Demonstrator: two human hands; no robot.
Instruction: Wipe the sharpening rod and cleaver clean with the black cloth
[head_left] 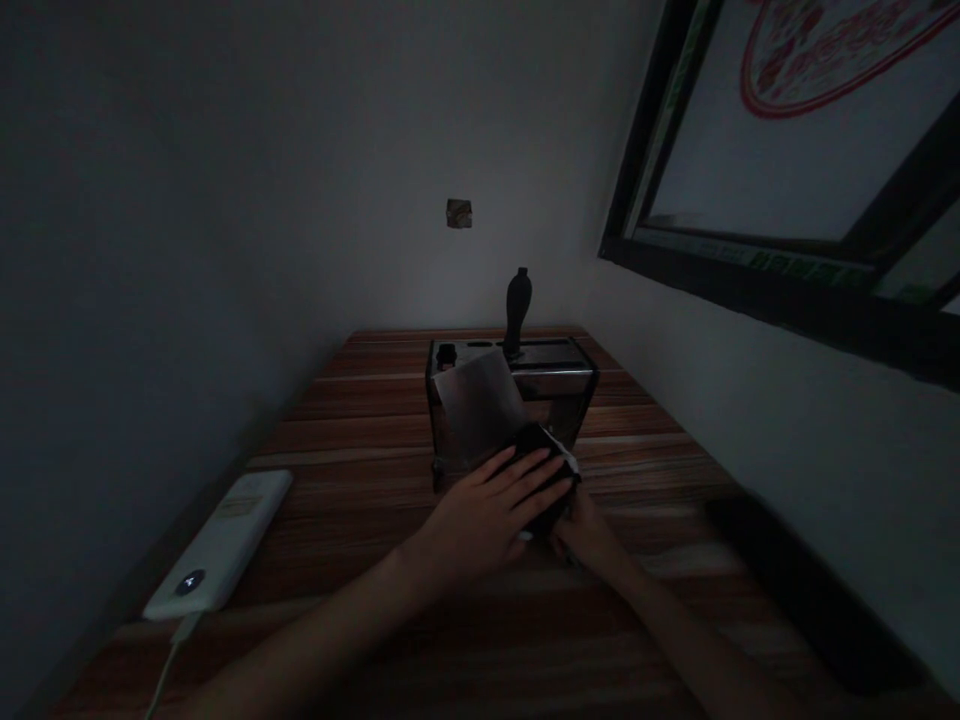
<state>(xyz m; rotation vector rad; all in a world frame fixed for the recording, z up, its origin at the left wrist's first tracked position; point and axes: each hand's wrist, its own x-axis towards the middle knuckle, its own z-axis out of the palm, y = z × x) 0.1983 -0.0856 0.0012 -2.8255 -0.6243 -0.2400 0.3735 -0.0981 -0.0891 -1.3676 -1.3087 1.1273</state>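
Note:
A wide, flat metal blade, like a cleaver's, slants up and left in front of a knife block. My left hand lies over a black, cloth-like piece with white edges, fingers stretched across it and thumb lower down. That black piece covers the lower right part of the blade. My right hand is closed just below and to the right, where the cleaver's handle would be; the handle itself is hidden. A black-handled tool stands upright in the block.
On the wood-patterned table, a white power bank with a cable lies at the left. A long black object rests along the right wall. Walls close in on both sides, with a dark-framed window at upper right.

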